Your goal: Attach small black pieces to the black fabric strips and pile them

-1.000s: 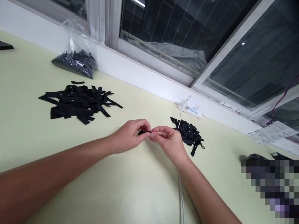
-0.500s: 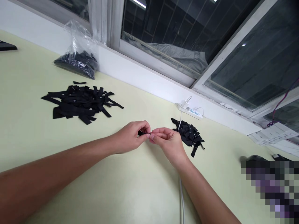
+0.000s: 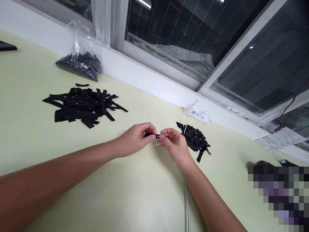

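A short black fabric strip (image 3: 157, 136) with a small white mark is stretched between my two hands over the table. My left hand (image 3: 137, 139) pinches one end, and part of the strip shows inside its curled fingers. At the other end, the thumb and fingers of my right hand (image 3: 176, 146) are closed on it. A loose pile of black fabric strips (image 3: 82, 106) lies to the left, beyond my left hand. Just past my right hand is a smaller, denser pile of black strips (image 3: 196, 138), some with white marks.
A clear plastic bag (image 3: 80, 58) with black pieces stands against the wall. A white power strip (image 3: 199, 116) lies at the wall; its cable (image 3: 187, 206) runs past my right forearm. A dark object (image 3: 7, 46) sits far left. At right is a pixelated area (image 3: 282, 196).
My hands have drawn slightly apart, so the strip and its white mark now show between them. The fingers of my right hand have shifted; both piles look the same.
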`<move>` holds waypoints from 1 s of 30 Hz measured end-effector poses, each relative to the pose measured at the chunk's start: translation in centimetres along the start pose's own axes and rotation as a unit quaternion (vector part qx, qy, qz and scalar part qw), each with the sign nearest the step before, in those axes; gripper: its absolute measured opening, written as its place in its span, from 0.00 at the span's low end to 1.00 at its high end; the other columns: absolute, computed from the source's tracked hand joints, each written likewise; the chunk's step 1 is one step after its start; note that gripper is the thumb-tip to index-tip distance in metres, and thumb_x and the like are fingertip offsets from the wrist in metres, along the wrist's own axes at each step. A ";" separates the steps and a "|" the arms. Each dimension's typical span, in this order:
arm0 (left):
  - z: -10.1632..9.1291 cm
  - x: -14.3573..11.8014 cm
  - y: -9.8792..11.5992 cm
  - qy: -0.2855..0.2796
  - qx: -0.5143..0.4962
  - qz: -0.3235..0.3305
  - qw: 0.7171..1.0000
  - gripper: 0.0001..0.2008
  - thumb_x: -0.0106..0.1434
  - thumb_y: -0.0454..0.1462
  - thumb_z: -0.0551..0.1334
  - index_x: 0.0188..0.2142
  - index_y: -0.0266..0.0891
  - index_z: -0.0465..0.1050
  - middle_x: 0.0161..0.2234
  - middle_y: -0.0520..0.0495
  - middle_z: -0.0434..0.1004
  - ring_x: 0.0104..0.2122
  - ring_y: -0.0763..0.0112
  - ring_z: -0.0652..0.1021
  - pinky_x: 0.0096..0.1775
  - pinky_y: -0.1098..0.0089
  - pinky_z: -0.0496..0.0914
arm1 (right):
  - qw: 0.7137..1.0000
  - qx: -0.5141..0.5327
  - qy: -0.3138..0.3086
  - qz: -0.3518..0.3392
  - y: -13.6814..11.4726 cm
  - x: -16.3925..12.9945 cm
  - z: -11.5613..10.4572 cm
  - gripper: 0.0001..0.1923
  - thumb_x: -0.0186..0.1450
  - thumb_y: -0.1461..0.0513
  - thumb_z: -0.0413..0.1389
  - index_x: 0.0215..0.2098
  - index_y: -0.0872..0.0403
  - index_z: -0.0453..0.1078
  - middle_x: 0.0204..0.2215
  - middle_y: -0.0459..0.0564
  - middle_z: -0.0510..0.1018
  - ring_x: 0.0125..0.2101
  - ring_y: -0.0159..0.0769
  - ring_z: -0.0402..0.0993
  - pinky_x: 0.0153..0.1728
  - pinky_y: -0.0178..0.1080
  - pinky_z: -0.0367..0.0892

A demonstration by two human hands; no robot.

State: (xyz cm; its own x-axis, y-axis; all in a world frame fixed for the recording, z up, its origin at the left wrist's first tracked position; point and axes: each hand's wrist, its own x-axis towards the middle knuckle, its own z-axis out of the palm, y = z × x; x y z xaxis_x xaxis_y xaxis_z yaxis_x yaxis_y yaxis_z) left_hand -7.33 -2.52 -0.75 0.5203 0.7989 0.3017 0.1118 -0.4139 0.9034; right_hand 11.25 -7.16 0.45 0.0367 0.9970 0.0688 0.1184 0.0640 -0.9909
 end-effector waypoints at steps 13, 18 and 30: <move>-0.2 -0.1 0.4 -0.022 -0.017 -0.012 1.000 0.12 0.65 0.44 0.63 0.42 0.39 0.73 0.40 0.47 0.77 0.36 0.70 0.75 0.40 0.67 0.71 | 0.999 -0.016 0.026 -0.034 -0.9 0.2 -0.9 0.16 0.58 0.56 0.63 0.42 0.51 0.68 0.29 0.43 0.75 0.28 0.31 0.71 0.31 0.37 0.70; -0.2 -0.1 0.4 -0.051 -0.011 -0.010 0.999 0.12 0.66 0.45 0.62 0.38 0.39 0.74 0.37 0.48 0.78 0.35 0.70 0.75 0.40 0.67 0.70 | 0.999 -0.041 -0.001 -0.033 -0.6 -0.3 -0.2 0.19 0.59 0.56 0.65 0.45 0.51 0.67 0.32 0.45 0.78 0.29 0.32 0.72 0.32 0.37 0.68; -0.1 0.1 0.4 -0.032 -0.031 -0.026 0.999 0.11 0.65 0.44 0.63 0.35 0.38 0.75 0.31 0.51 0.75 0.31 0.72 0.72 0.36 0.70 0.68 | 0.999 -0.025 -0.030 -0.033 -0.2 -0.2 -0.3 0.15 0.60 0.55 0.66 0.42 0.52 0.71 0.32 0.46 0.77 0.30 0.31 0.71 0.31 0.35 0.68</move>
State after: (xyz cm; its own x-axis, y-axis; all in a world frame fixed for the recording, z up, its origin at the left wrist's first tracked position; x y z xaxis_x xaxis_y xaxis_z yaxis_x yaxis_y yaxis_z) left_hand -7.34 -2.55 -0.36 0.5688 0.7883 0.2345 0.0894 -0.3428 0.9352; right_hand 11.50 -7.41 0.67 -0.0321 0.9915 0.1262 0.1689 0.1298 -0.9770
